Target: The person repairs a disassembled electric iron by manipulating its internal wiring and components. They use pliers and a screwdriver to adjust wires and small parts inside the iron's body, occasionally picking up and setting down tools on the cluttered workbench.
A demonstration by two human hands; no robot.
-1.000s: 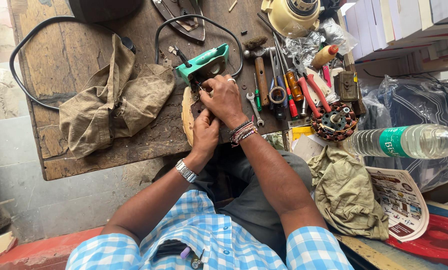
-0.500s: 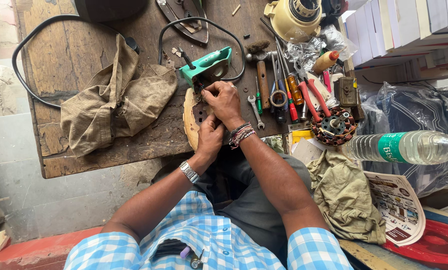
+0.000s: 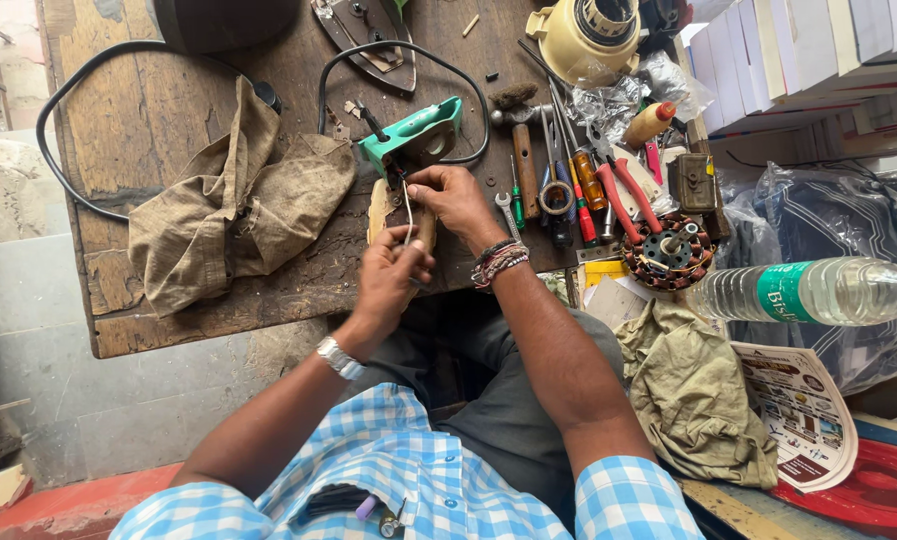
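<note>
Green tool (image 3: 413,140) at the bench's (image 3: 168,110) front edge, beside a crumpled cloth (image 3: 233,215). Left hand (image 3: 393,280) pinches a thin wire (image 3: 406,210) running up into the tool; right hand (image 3: 458,200) is closed on the tool's near end, steadying it. The wire looks light, springy and easily kinked, best held close to its end; the plastic body looks rigid, best gripped around its housing.

A worn wooden workbench (image 3: 148,120) stands over a grey concrete floor (image 3: 28,300) in daylight.
</note>
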